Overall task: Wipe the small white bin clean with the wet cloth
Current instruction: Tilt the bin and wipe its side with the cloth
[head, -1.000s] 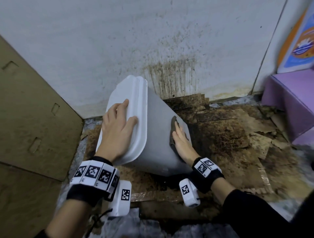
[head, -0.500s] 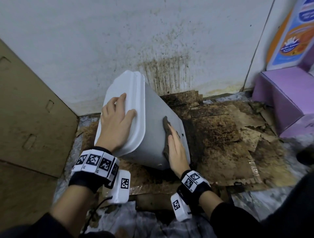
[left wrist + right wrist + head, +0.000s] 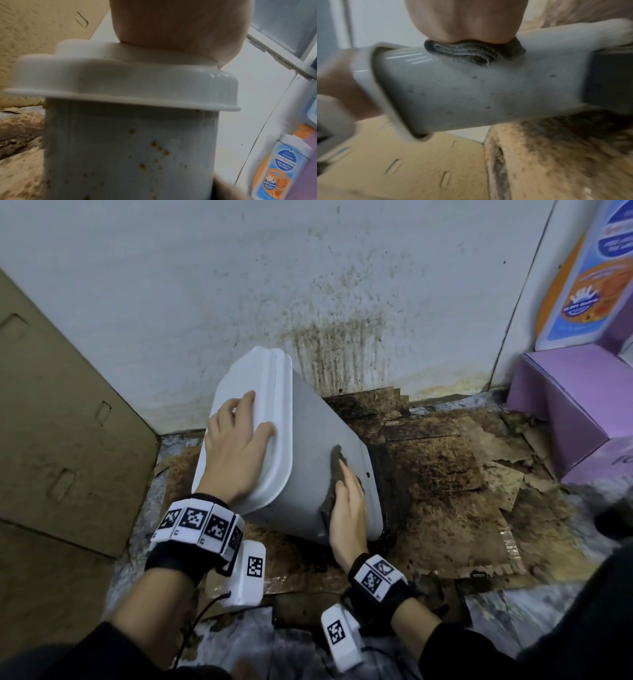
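Observation:
The small white bin [image 3: 308, 446] leans tilted toward the left, its lid [image 3: 253, 405] facing me and its base on the dirty floor. My left hand [image 3: 236, 446] lies flat on the lid with fingers spread. My right hand [image 3: 347, 501] presses the dark wet cloth [image 3: 334, 474] flat against the bin's right side near the base. The right wrist view has the folded cloth [image 3: 474, 54] squeezed under the palm on the bin wall [image 3: 471, 92]. Small brown specks dot the bin's front [image 3: 154, 148] in the left wrist view.
Stained, torn cardboard [image 3: 445, 474] covers the floor to the right of the bin. A dirty white wall [image 3: 308, 302] stands behind. A brown cardboard panel [image 3: 61, 422] leans at the left. Purple boxes [image 3: 565, 405] and a printed bottle [image 3: 582, 275] sit at the right.
My right hand has slid the cloth down the bin's side toward the base and my wrist has dropped nearer to me. The left hand stays on the lid.

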Demonstrator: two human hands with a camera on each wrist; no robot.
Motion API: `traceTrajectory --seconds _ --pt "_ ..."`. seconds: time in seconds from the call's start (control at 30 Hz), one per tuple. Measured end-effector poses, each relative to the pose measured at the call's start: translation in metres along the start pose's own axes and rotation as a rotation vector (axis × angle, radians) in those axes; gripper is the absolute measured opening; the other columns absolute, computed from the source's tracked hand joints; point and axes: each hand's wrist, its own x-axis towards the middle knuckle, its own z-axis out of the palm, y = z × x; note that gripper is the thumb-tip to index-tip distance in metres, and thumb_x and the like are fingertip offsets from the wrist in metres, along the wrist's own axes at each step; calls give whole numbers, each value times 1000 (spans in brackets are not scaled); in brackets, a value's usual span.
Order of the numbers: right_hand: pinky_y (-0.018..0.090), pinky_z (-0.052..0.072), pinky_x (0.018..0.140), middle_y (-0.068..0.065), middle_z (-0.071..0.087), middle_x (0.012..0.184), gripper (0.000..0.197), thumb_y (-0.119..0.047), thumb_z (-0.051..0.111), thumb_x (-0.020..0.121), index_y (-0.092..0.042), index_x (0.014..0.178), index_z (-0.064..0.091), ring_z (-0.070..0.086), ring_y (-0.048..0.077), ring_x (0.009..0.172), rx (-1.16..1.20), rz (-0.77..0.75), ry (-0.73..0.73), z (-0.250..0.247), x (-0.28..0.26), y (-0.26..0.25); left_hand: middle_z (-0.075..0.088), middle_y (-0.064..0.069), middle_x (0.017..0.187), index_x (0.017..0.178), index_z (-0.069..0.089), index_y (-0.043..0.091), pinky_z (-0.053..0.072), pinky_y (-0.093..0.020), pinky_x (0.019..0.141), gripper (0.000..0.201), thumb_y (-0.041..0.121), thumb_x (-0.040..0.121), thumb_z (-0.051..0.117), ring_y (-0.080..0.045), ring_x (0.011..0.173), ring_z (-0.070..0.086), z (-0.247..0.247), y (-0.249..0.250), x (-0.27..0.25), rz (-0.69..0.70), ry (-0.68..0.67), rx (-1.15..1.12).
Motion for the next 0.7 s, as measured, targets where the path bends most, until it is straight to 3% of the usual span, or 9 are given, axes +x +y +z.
traceTrajectory --seconds 0.17,0.3,0.37,0.53,0.7 --pt "23 17 125 -15 33 165 49 -28 30 110 -31 158 38 20 -6 152 -7 -243 -183 18 -18 -49 24 -2 157 158 21 28 17 -44 116 56 36 106 40 -24 142 19 1 1 1 -2 1 11" --pt "22 12 127 -16 26 168 48 -24 30 113 -33 161 29 14 -1 156 -180 -379 -252 -4 -14 -23 24 -3 158 158 21 28 17 -46 116 57 37 105 40 -26 143 19 1 -1 0 2 -2 6" --pt "26 13 128 -17 26 168 48 -22 30 113 -39 158 27 16 0 156 -219 -345 -241 -18 -10 6 24 -4 158 159 22 28 17 -46 116 59 40 103 39 -26 143 19 1 -2 0 1 -6 -8" --pt "40 20 128 -14 31 165 44 -22 28 113 -41 153 30 24 1 153 -206 -89 -77 -43 -4 67 24 -3 159 159 22 29 16 -47 116 65 46 98 36 -25 144 18 -1 -3 -2 -16 -20 -32" --pt "34 22 126 -12 36 162 47 -24 28 112 -32 158 36 31 7 150 -126 59 9 -42 0 68 25 -2 157 158 23 29 16 -46 117 60 43 102 40 -25 143 20 1 5 -1 3 -11 -11"
